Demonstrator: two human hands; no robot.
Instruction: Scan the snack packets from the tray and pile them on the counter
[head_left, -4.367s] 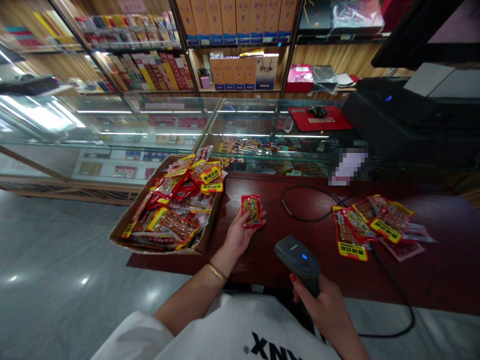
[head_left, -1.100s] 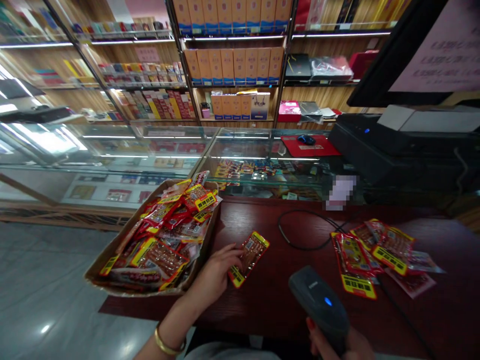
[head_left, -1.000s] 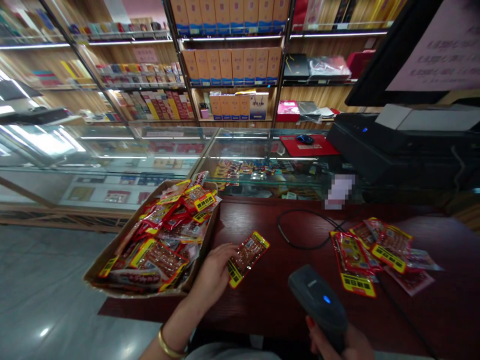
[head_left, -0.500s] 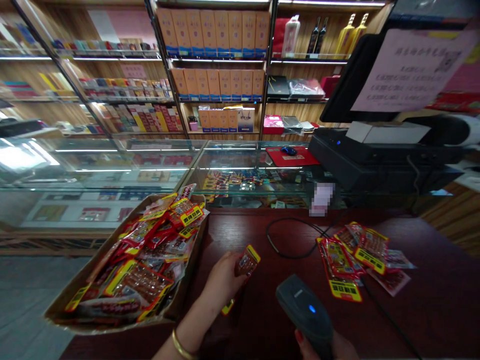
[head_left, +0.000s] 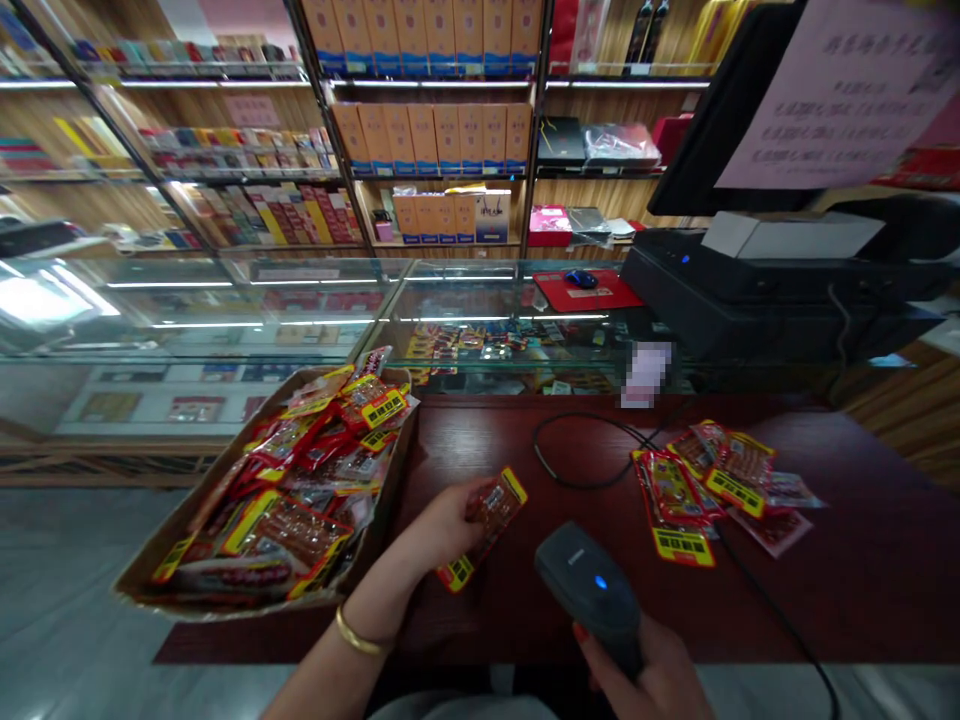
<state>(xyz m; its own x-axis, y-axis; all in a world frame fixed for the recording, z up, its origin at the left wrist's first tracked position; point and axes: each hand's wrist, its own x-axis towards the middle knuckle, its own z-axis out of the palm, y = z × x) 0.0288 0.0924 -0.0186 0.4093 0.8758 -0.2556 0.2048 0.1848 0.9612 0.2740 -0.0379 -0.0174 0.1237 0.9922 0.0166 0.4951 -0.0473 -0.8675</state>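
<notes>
The left hand (head_left: 442, 522) grasps a snack packet (head_left: 504, 503) by its left edge, the fingers partly hidden; I cannot tell from here whether the packet touches the table (head_left: 480, 430) or is lifted just above it. A gold bracelet (head_left: 358, 634) is on that wrist. The right hand (head_left: 654, 668) is closed around the handle of a dark scanner (head_left: 589, 590), which shows a lit blue light. The scanner's front end is near the packet, to its right, and apart from it.

To the left, a cardboard box (head_left: 395, 478) filled with red and yellow packets sits at the table's edge. To the right, a loose pile of similar packets (head_left: 739, 468) lies on the tabletop, some overlapping. A black cable (head_left: 537, 455) lies in a loop between the hands and the glass case (head_left: 480, 362).

Beyond, a mouse (head_left: 581, 280) rests on a red mat (head_left: 553, 292), left of a black machine (head_left: 757, 310). Shelves at the back bear rows of tan boxes (head_left: 448, 140).
</notes>
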